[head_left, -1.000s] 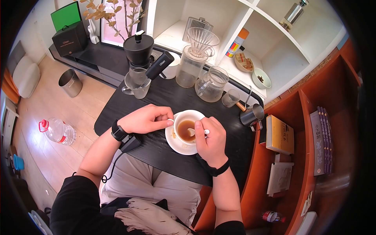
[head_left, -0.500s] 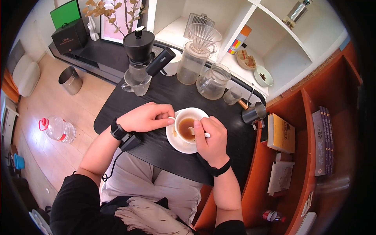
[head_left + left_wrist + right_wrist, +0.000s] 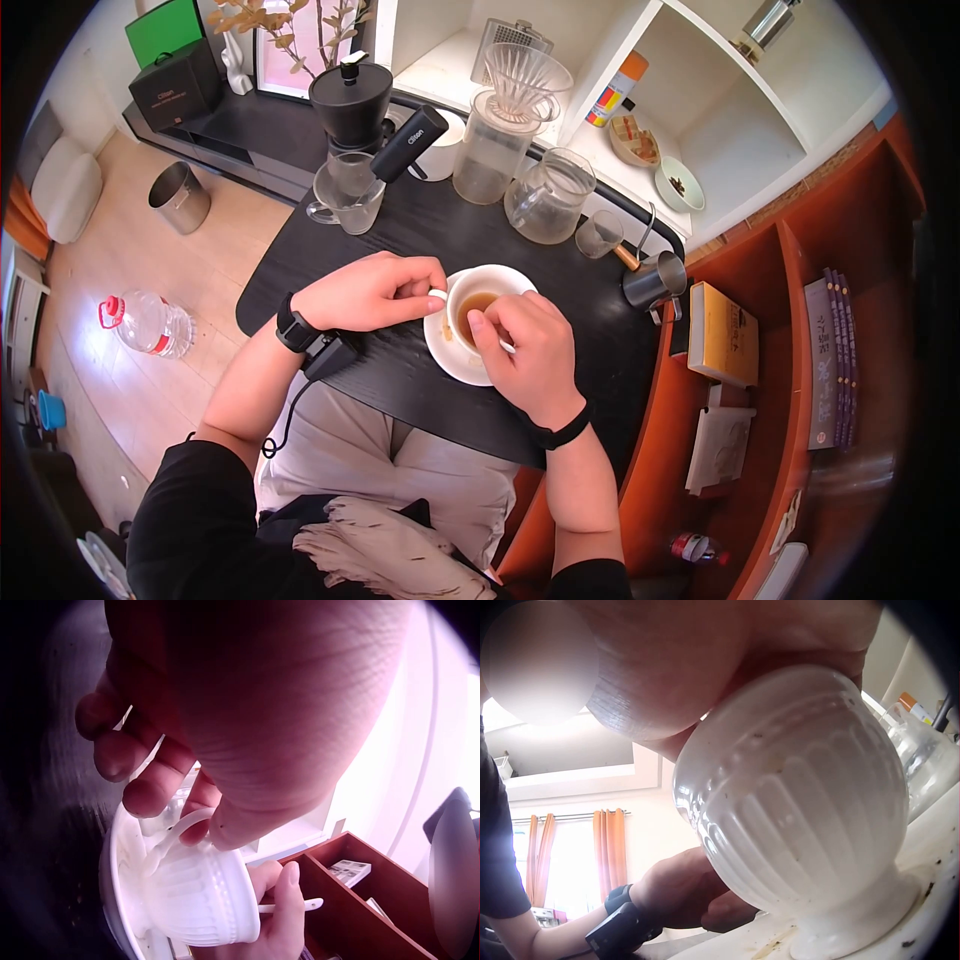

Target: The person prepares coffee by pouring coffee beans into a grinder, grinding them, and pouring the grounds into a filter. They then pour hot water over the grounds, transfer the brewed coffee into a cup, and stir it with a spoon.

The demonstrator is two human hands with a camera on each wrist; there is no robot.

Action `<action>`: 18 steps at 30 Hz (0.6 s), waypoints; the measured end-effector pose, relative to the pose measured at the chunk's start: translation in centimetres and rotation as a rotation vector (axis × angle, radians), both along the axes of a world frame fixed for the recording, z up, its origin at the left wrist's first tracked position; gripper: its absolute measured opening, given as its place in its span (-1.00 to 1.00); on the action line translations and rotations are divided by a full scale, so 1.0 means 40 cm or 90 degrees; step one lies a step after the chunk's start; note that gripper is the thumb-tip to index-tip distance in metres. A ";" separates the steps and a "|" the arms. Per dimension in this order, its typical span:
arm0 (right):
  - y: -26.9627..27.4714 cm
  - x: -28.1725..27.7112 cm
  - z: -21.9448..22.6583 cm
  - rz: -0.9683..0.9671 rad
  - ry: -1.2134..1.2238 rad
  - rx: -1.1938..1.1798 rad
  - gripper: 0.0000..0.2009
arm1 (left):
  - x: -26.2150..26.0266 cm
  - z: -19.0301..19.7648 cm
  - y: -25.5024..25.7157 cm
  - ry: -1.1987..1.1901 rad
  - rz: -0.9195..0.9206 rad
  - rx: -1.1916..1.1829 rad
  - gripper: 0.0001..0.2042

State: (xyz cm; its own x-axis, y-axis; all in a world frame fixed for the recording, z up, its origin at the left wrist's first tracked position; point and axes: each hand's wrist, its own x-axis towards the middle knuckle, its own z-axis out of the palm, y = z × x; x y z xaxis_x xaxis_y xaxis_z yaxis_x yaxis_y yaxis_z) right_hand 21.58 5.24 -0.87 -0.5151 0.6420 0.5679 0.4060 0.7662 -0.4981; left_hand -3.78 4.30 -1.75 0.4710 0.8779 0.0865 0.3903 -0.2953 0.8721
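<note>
A: How many of each?
B: One cup (image 3: 480,303), one saucer (image 3: 447,358), one spoon (image 3: 289,906), mid-tabletop (image 3: 400,375).
A: Hand pose?
B: Left hand (image 3: 372,292) grip pinches the cup handle; right hand (image 3: 528,348) grip curls around the spoon, above the cup.

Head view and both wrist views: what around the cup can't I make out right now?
- Spoon bowl: head view, under the right hand; only its handle shows in the left wrist view.
- Drink level in the cup: both wrist views see only its ribbed outside.
- Saucer right side: covered by the right hand.
</note>
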 end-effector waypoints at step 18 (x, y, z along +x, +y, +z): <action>-0.008 -0.005 0.008 -0.007 -0.036 -0.004 -0.73 | -0.001 -0.001 -0.004 0.019 0.002 0.010 -0.82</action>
